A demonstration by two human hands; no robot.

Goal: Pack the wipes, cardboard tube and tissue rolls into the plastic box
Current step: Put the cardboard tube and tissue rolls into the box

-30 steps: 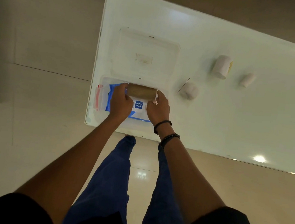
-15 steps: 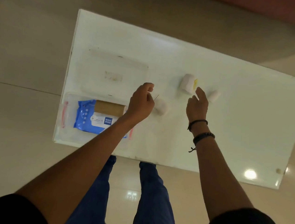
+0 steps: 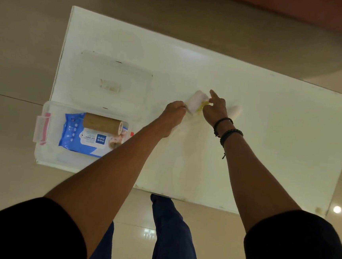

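Observation:
The clear plastic box (image 3: pixel 39 155) stands at the table's near left corner. Inside it the blue wipes pack (image 3: pixel 86 140) lies flat with the brown cardboard tube (image 3: pixel 102 123) resting on its far edge. A white tissue roll with a yellow end (image 3: pixel 196 100) sits mid-table. My left hand (image 3: pixel 173 113) presses against its left end and my right hand (image 3: pixel 215 110) pinches its yellow right end. A smaller white roll (image 3: pixel 236 111) lies just right of my right hand. A third roll seems hidden under my left wrist.
The box's clear lid (image 3: pixel 112 78) lies flat on the white table (image 3: pixel 267 148) just behind the box. The box has pink latches (image 3: pixel 45 128) on its left side. The table's near edge runs close above my legs, with tiled floor around.
Both hands left the cardboard tube, which now rests in the box, and moved right. They have closed in on the yellow-ended tissue roll from either side.

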